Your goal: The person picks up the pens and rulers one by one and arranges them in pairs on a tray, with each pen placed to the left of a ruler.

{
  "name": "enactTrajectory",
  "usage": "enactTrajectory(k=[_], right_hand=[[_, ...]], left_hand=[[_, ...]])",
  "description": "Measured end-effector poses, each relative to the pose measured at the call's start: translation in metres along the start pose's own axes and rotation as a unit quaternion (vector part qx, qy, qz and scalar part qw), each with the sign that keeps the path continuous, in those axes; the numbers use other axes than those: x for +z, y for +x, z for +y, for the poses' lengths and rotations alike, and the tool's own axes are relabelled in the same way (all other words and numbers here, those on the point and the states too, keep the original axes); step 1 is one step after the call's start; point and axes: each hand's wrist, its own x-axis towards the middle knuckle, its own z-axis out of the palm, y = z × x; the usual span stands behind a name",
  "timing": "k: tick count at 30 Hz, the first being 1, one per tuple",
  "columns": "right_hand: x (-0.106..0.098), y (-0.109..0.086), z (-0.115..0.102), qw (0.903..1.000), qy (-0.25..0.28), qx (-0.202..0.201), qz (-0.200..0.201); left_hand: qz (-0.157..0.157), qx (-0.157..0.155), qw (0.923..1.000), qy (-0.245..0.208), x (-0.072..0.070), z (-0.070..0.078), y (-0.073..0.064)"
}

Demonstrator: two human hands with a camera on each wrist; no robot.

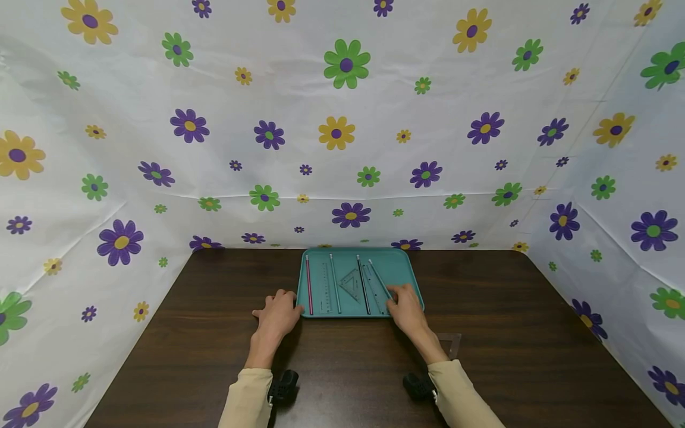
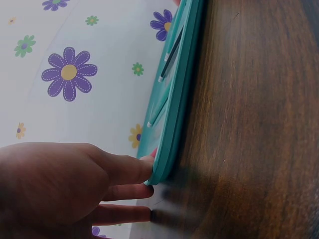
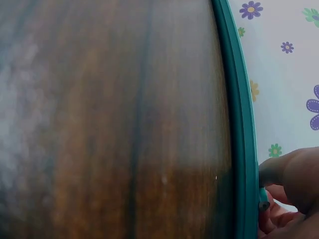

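My right hand (image 1: 408,310) pinches the near end of a light blue-green pencil (image 1: 379,277), which slants over the right part of a teal tray (image 1: 402,279). In the right wrist view, the pencil's blunt end (image 3: 264,204) shows between thumb and fingers, just beyond the rim. My left hand (image 1: 278,314) touches the tray's near left corner, thumb at the rim and fingers loosely extended outside it. In the tray lie a red pencil (image 1: 308,285), a clear ruler (image 1: 326,289), another light blue pencil (image 1: 335,284), a clear set square (image 1: 351,284), a dark pencil (image 1: 363,285) and a second clear ruler (image 1: 373,289).
The tray stands at the far edge of a dark wooden table (image 1: 353,368), against a flower-printed sheet (image 1: 299,107). Another clear set square (image 1: 455,343) lies beside my right forearm, partly hidden by it. Black wrist cameras (image 1: 283,385) sit below both hands.
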Motion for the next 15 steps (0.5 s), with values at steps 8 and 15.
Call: enactTrajectory(k=[8, 15], right_hand=[[-0.0011, 0.0005, 0.001, 0.9999, -0.006, 0.002, 0.012], [0.0001, 0.0012, 0.0026, 0.9997, -0.023, -0.004, 0.009]], left_hand=[[-0.008, 0.001, 1.0, 0.005, 0.0023, -0.005, 0.0031], [-0.004, 0.002, 1.0, 0.002, 0.0019, -0.0038, 0.0021]])
